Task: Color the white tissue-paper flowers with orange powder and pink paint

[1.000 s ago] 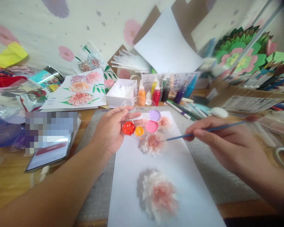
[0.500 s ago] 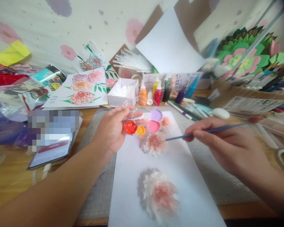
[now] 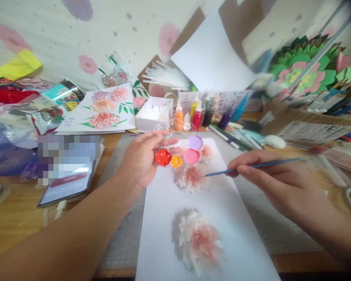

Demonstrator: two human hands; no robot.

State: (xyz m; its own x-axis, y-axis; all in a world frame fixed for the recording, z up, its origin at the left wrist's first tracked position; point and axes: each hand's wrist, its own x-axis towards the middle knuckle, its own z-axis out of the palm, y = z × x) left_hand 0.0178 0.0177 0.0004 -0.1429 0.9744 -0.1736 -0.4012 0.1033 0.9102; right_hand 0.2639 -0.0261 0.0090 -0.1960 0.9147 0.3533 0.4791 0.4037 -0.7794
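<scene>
My left hand (image 3: 142,158) grips a clear plastic paint palette (image 3: 175,134) by its left side, above the sheet. Its wells hold red, orange, pink and lilac paint. Between the fingers and thumb of my right hand (image 3: 269,175) is a thin blue paintbrush (image 3: 222,172), pointing left. The brush tip is at the middle paper flower (image 3: 190,181); whether it touches is hard to tell. A white sheet of paper (image 3: 160,234) lies under three ruffled white flowers with reddish centres. The nearest flower (image 3: 200,242) is blurred, and the far one (image 3: 206,153) is partly behind the palette.
A grey cutting mat (image 3: 117,218) lies beneath the sheet. Paint bottles (image 3: 197,119) and a white box of paper bits (image 3: 153,115) stand behind. A phone (image 3: 68,175) lies at left, a flower picture (image 3: 105,113) behind it. At right is a cardboard box (image 3: 307,121) of pens.
The brush's back end has swung slightly lower and its tip sits a little lower on the middle flower. The palette stays in my left hand; the whole view has shifted slightly.
</scene>
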